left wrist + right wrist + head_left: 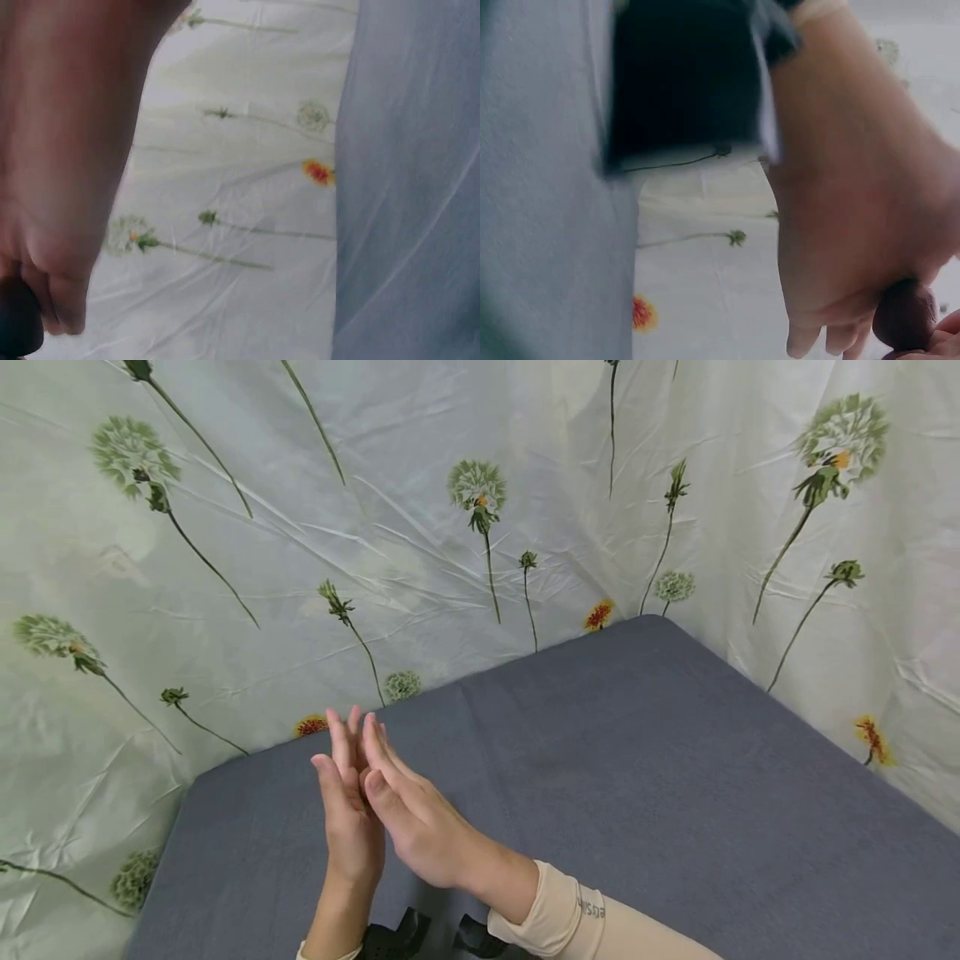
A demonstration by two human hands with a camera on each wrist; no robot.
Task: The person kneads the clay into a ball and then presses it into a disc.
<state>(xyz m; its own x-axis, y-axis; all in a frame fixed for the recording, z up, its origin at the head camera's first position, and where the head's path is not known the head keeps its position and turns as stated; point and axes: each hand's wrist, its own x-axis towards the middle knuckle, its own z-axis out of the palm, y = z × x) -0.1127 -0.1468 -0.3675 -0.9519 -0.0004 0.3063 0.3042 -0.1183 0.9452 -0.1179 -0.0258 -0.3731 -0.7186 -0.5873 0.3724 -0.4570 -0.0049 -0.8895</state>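
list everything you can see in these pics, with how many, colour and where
Surface: one, grey-blue, below the hands
Floral cloth: at least one, whitish, behind and beside the surface
Dandelion prints: several, green, across the cloth
Flower prints: three in the head view, orange-yellow, low on the cloth
Black pieces: two, black, near the wrists
Sleeves: two, cream, on the forearms
Lettering: one patch, dark, on the right sleeve
Left hand: one, bare, left of centre
Right hand: one, bare, close against the left
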